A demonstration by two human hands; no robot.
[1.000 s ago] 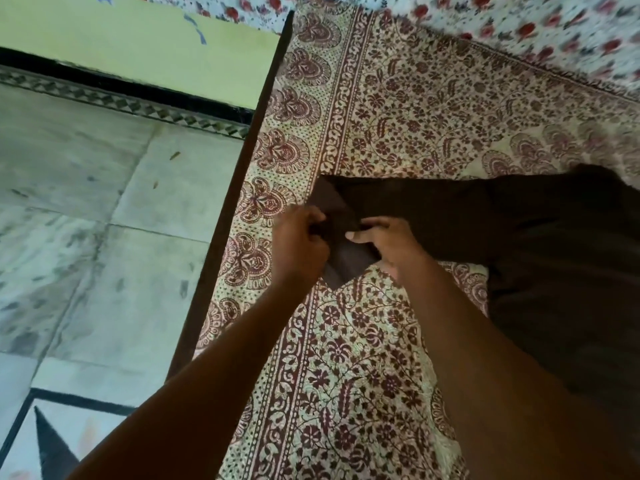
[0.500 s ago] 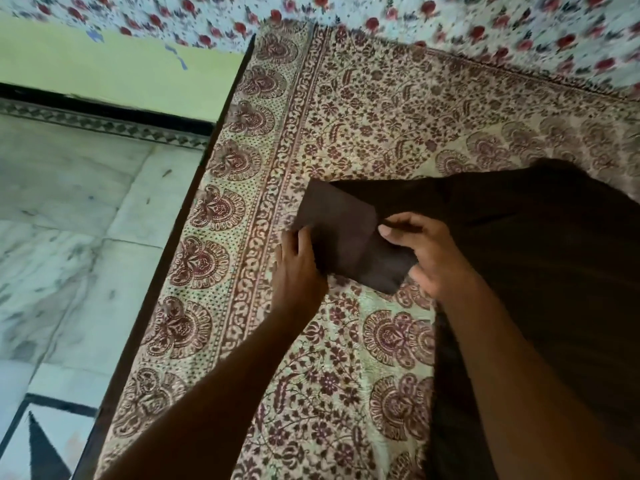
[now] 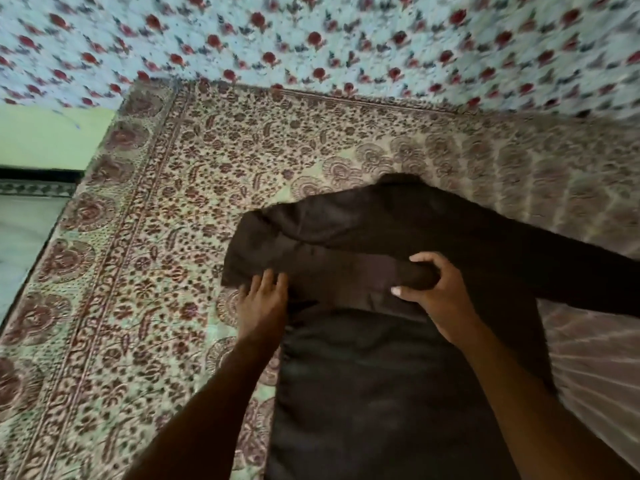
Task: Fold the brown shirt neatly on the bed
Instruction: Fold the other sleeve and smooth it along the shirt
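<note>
The brown shirt lies on the bed, its body running toward me and one sleeve stretching off to the right. Its left sleeve is folded across the shoulder area. My left hand rests with straight fingers on the shirt's left edge, at the fold. My right hand grips the folded sleeve's end, thumb under and fingers curled over the cloth.
The bed is covered by a beige sheet with a maroon floral print and border. A light blue cloth with red flowers lies beyond it. The bed's left edge drops to a marble floor below a green wall.
The sleeve has been carried to the right and laid over the shirt. My right hand moved right with it; my left hand followed to the shirt's edge. The view swung right.
</note>
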